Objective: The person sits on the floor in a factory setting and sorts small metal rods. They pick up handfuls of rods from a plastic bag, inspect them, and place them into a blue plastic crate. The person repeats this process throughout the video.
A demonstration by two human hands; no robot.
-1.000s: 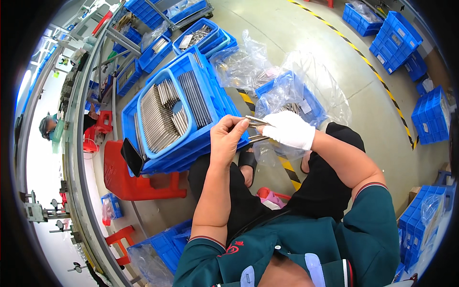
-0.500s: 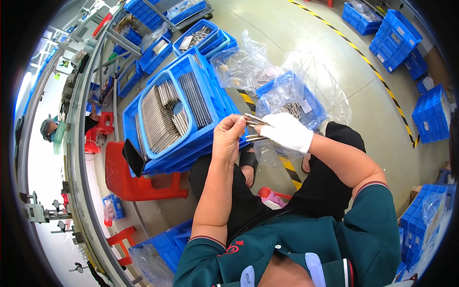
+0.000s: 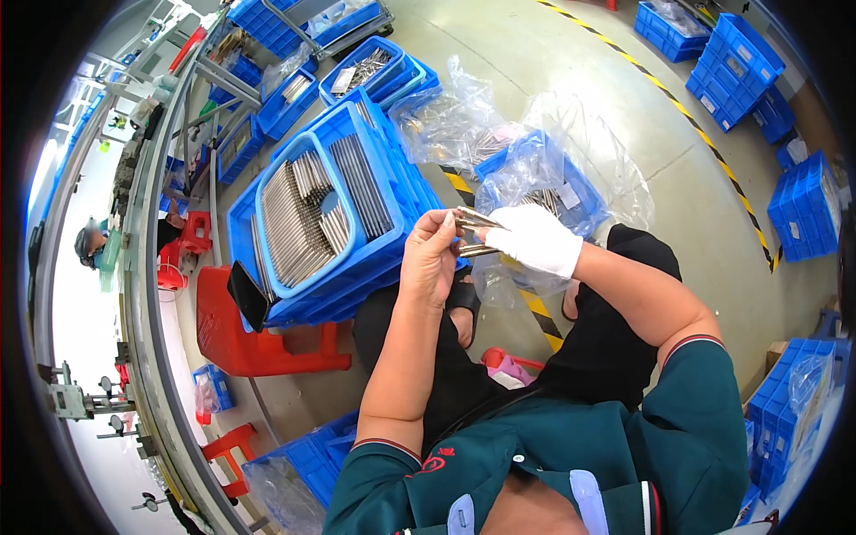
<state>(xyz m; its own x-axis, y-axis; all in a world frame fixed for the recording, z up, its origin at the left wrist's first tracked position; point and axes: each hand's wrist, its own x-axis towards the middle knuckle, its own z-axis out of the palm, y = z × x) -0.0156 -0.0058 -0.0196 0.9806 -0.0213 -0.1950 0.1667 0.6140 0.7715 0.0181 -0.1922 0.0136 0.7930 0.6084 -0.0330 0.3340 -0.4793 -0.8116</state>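
Several slim metal rods [image 3: 480, 251] stick out of my right hand [image 3: 538, 241], which wears a white glove and is closed around them. Bare and pinching, my left hand [image 3: 432, 252] meets the rods' ends with thumb and fingers. Just left of my hands, a light-blue tray [image 3: 359, 234] holds rows of similar rods, set on a stack of blue crates [image 3: 415, 198]. Beyond my right hand, a blue crate [image 3: 584, 183] lined with clear plastic contains more loose metal rods [image 3: 546, 198]. My fingers hide part of the held rods.
A red stool [image 3: 223, 325] stands left, beside a long metal rail frame [image 3: 147, 294]. Blue crates [image 3: 807, 201] are stacked along the right. Clear plastic bags [image 3: 450, 111] spread over the floor, which has yellow-black tape [image 3: 678, 102]. Another person [image 3: 94, 241] is at far left.
My left hand has shifted slightly, its fingers turning at the rods' ends. The rods in my gloved right hand are tilted a little differently. The surroundings look nearly the same.
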